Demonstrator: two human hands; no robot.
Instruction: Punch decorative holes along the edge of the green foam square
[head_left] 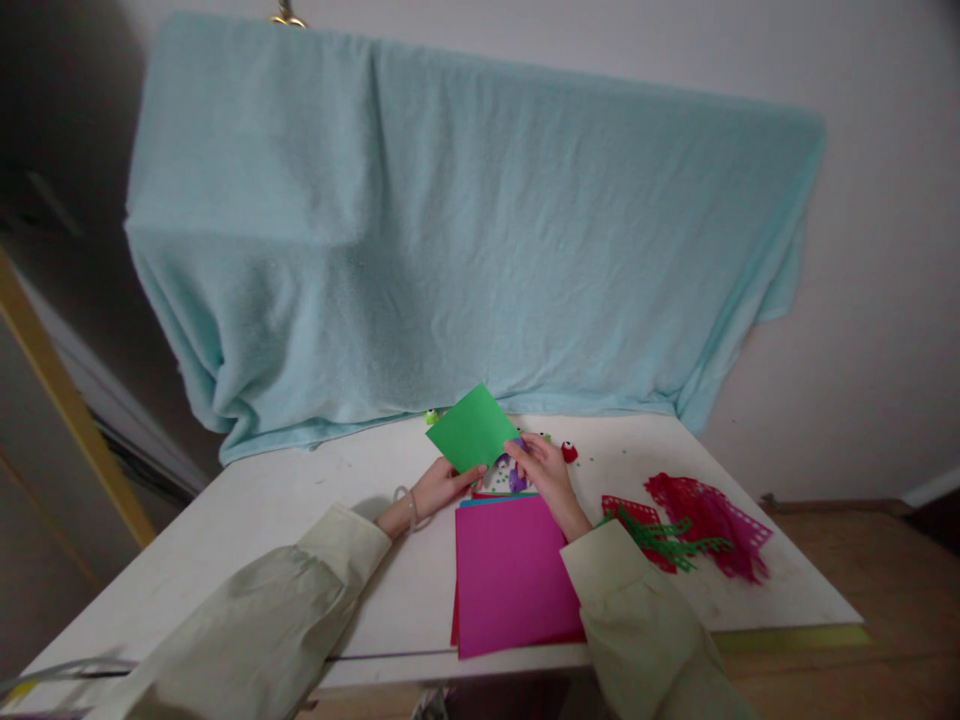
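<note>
A square sheet of green paper (472, 430) is held up above the table, tilted with one corner pointing away from me. My left hand (448, 484) is closed on its near corner, thumb on top. At the right corner, my right hand (543, 468) has its fingers closed around a small purple hole punch (517, 481), partly hidden by the fingers and the paper. Tiny green paper dots lie scattered beneath. Just below my hands is a stack of coloured sheets with a magenta sheet (517, 575) on top; red and blue edges show under it.
To the right lie perforated red paper (682, 510) and green cut strips (664, 540). A small red piece with eyes (569, 453) and a green one (431, 417) sit farther back on the white table (382, 460). A light blue cloth (480, 240) hangs behind.
</note>
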